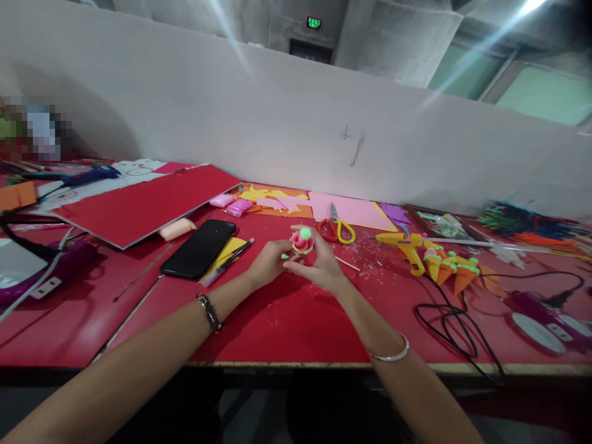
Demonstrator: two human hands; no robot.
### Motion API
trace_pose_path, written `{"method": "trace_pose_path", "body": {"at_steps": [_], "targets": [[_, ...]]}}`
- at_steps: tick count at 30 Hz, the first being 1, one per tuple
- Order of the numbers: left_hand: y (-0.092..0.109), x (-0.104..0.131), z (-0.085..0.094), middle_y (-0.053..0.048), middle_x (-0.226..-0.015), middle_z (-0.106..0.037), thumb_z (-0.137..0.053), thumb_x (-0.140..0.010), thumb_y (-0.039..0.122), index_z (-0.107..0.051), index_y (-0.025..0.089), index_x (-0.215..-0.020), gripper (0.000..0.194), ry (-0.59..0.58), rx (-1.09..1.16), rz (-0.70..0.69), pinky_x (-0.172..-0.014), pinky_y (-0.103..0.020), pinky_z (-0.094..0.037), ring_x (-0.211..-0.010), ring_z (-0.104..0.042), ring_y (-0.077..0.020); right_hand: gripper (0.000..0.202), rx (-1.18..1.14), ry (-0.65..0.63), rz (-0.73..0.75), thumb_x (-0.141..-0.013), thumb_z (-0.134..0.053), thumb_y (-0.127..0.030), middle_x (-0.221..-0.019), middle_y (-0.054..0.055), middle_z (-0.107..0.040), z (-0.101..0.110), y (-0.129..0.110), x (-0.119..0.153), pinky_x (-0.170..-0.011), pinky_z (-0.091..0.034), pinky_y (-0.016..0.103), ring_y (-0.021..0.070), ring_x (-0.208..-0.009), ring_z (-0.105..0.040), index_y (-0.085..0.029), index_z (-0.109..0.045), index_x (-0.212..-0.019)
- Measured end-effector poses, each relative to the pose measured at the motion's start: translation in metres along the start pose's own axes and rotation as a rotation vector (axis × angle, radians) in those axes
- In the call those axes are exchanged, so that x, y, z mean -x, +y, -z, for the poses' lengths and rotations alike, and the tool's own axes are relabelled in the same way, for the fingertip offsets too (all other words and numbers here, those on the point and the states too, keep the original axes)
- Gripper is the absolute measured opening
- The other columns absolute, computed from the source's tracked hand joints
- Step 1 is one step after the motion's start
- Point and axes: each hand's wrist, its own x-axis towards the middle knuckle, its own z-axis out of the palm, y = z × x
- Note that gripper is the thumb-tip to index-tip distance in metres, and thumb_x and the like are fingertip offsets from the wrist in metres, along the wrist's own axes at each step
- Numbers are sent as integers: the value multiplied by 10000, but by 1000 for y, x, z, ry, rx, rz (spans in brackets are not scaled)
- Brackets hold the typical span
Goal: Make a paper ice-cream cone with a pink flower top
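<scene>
A small pink swirled piece (pixel 301 244) with a light green ball on top is held up between my two hands over the red table. My left hand (pixel 269 264), with a dark beaded bracelet on its wrist, has its fingers closed at the piece's left side and base. From the right, my right hand (pixel 322 264) grips the piece with thumb and fingers. Red and yellow scissors (pixel 337 228) lie just behind my right hand. A thin wooden stick (pixel 346 264) rests to its right.
Left of my hands are a black phone (pixel 200 248), a pen (pixel 227 264) and a red board (pixel 152 200). On the right lie a yellow glue gun (pixel 409 250), its looping black cable, orange cones (pixel 464 276) and a purple power strip (pixel 550 317).
</scene>
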Motion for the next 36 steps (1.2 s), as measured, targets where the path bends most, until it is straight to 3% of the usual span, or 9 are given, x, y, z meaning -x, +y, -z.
{"method": "trace_pose_path", "body": {"at_steps": [3, 6, 9, 13, 19, 23, 26, 31, 36], "targets": [[0, 1, -3, 3, -563, -604, -478, -716, 136, -579, 113, -713, 104, -121, 172, 113, -543, -202, -440, -538, -579, -117, 431, -60, -28, -117, -638, -649, -305, -938, 30, -572, -2, 9, 0, -700, -458, 265, 136, -801, -553, -200, -523, -1036], [1, 0, -5, -12, -556, -608, -453, -761, 192, -564, 103, -669, 170, -201, 282, 187, -498, -188, -438, -463, -568, -96, 232, -137, -68, -245, -717, -554, -330, -742, -10, -575, -3, 14, -2, -500, -436, 209, 71, -528, -512, -180, -573, -893], [0, -1, -7, -48, -613, -634, -433, -801, 272, -575, 93, -653, 272, -239, 306, 233, -504, -190, -444, -445, -560, -82, 246, -254, -96, -351, -745, -503, -364, -597, -46, -532, -4, 17, -3, -362, -360, 184, 36, -349, -406, -173, -556, -891], [-1, -1, -8, -39, -635, -634, -459, -796, 295, -577, 101, -697, 248, -257, 259, 253, -509, -185, -436, -443, -541, -70, 288, -355, -127, -424, -768, -459, -403, -580, -41, -534, -3, 24, -5, -347, -346, 182, 45, -342, -428, -166, -552, -903], [-5, 2, -6, -22, -585, -596, -398, -825, 249, -577, 127, -724, 239, -139, -41, 136, -540, -196, -416, -522, -554, -103, 260, -395, -227, -336, -779, -480, -333, -613, -40, -554, 0, 29, -4, -506, -437, 214, 80, -501, -529, -212, -551, -998], [-13, 3, -3, -52, -788, -653, -442, -796, 189, -611, 155, -835, 176, -107, -211, 49, -664, -237, -427, -706, -595, -147, 284, -290, -266, -220, -749, -533, -289, -906, 14, -596, 6, 22, -4, -710, -460, 260, 106, -740, -555, -216, -572, -1021], [-18, 2, -2, -72, -918, -655, -477, -787, 206, -626, 169, -875, 177, -64, -293, 31, -757, -272, -412, -832, -589, -177, 303, -277, -286, -149, -728, -564, -269, -1100, 40, -543, 8, 20, -4, -878, -392, 286, 129, -949, -519, -204, -588, -1023], [-17, 1, -3, -76, -863, -662, -472, -798, 219, -644, 158, -821, 184, -82, -378, 60, -736, -267, -405, -790, -588, -171, 351, -377, -345, -239, -747, -541, -317, -1124, 52, -557, 8, 30, -3, -927, -353, 320, 147, -1026, -503, -202, -564, -1078], [-13, 0, -3, -71, -821, -662, -452, -807, 220, -649, 160, -812, 205, -99, -400, 68, -676, -241, -407, -735, -589, -158, 381, -452, -316, -326, -712, -565, -373, -1110, 48, -579, 5, 41, -3, -958, -325, 348, 165, -1034, -508, -199, -581, -1050]]}}
